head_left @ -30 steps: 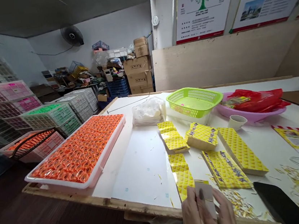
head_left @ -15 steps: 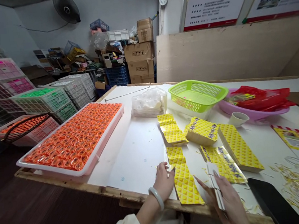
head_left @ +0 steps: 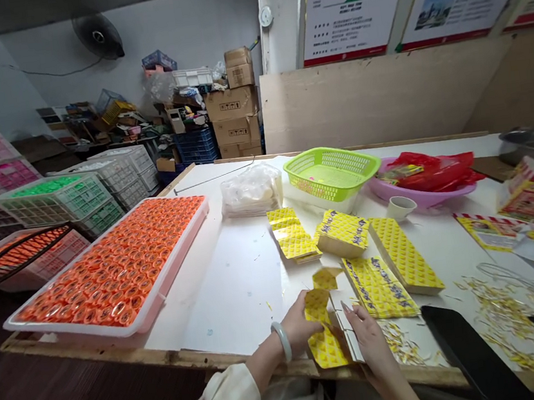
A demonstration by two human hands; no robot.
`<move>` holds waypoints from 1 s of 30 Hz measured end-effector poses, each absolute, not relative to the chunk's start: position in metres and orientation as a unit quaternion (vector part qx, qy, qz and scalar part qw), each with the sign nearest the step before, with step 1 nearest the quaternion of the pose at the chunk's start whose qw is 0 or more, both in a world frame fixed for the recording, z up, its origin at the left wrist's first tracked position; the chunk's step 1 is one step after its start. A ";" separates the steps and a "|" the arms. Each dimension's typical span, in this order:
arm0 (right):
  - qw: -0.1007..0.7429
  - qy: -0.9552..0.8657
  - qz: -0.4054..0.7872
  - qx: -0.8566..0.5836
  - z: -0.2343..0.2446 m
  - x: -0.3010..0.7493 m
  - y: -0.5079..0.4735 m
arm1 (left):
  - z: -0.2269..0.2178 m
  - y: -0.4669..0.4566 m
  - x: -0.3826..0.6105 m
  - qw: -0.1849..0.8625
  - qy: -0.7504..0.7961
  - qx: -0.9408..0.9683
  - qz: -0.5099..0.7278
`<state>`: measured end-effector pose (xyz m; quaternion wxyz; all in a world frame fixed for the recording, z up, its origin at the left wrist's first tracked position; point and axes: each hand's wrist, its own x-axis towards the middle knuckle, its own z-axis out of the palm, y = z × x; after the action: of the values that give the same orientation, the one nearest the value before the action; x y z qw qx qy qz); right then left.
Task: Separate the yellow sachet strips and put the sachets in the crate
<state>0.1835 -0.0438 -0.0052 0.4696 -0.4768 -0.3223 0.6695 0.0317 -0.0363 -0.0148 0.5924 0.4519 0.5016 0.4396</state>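
Note:
My left hand (head_left: 298, 327), with a pale bangle at the wrist, is closed on a yellow patterned card strip (head_left: 328, 347) near the table's front edge. The strip is bent up, and its far end stands raised. Right beside it, my right hand (head_left: 369, 338) grips a folded card with its white side showing (head_left: 345, 320), thumb on top. The two cards meet or overlap; whether they are joined I cannot tell. Beyond my hands lie a creased yellow card stack (head_left: 293, 236), a banded bundle (head_left: 343, 229), a flatter bundle with dark printing (head_left: 379, 287) and a long yellow stack (head_left: 405, 254).
A white tray of orange-capped pieces (head_left: 123, 263) stands left. Behind are a plastic bag (head_left: 252, 190), a green basket (head_left: 334, 172), a purple basin (head_left: 422, 197) and a paper cup (head_left: 400, 208). A black phone (head_left: 470, 350) and yellow scraps (head_left: 510, 319) lie right.
My left hand has taken hold of the yellow strip, which lay flat, and lifted part of it. My right hand has moved left with the white-sided card, against the strip. The view has turned right.

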 end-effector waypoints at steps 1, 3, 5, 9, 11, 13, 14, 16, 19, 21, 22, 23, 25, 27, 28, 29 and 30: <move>0.471 -0.320 0.674 -0.471 -0.004 0.183 -0.044 | -0.015 -0.037 0.032 0.603 0.486 0.451 0.444; 0.473 -0.320 0.681 -0.459 -0.003 0.181 -0.045 | -0.017 -0.038 0.032 0.622 0.458 0.441 0.457; 0.472 -0.325 0.684 -0.452 -0.003 0.181 -0.045 | -0.018 -0.038 0.031 0.638 0.436 0.437 0.461; 0.471 -0.335 0.683 -0.446 -0.005 0.181 -0.043 | -0.020 -0.037 0.029 0.645 0.437 0.448 0.439; 0.470 -0.342 0.682 -0.443 -0.009 0.180 -0.041 | -0.020 -0.036 0.030 0.635 0.450 0.463 0.425; 0.472 -0.347 0.679 -0.443 -0.012 0.179 -0.040 | -0.018 -0.034 0.030 0.623 0.460 0.484 0.408; 0.474 -0.349 0.676 -0.443 -0.014 0.179 -0.040 | -0.017 -0.033 0.029 0.616 0.465 0.497 0.397; 0.479 -0.355 0.670 -0.442 -0.018 0.178 -0.039 | -0.014 -0.030 0.025 0.603 0.475 0.526 0.367; 0.479 -0.367 0.663 -0.442 -0.022 0.177 -0.040 | -0.007 -0.026 0.015 0.590 0.490 0.562 0.309; 0.477 -0.377 0.658 -0.445 -0.023 0.176 -0.040 | -0.001 -0.023 0.007 0.585 0.498 0.577 0.277; 0.476 -0.383 0.654 -0.447 -0.023 0.176 -0.040 | 0.002 -0.022 0.004 0.585 0.499 0.582 0.265; 0.475 -0.389 0.648 -0.450 -0.023 0.176 -0.040 | 0.006 -0.021 0.001 0.585 0.498 0.587 0.256; 0.474 -0.404 0.635 -0.457 -0.024 0.175 -0.039 | 0.015 -0.019 -0.003 0.590 0.484 0.591 0.261; 0.470 -0.421 0.619 -0.467 -0.025 0.175 -0.038 | 0.021 -0.014 -0.004 0.598 0.462 0.583 0.298; 0.467 -0.431 0.610 -0.473 -0.026 0.175 -0.038 | 0.023 -0.011 -0.003 0.602 0.452 0.576 0.319; 0.463 -0.441 0.602 -0.478 -0.027 0.175 -0.037 | 0.023 -0.008 -0.002 0.606 0.444 0.567 0.338; 0.459 -0.451 0.593 -0.483 -0.028 0.175 -0.037 | 0.022 -0.004 -0.001 0.610 0.440 0.558 0.352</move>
<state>0.1748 -0.0369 -0.0279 0.4593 -0.4829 -0.4513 0.5935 -0.0012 -0.0035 0.0221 0.6096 0.5577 0.4397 0.3522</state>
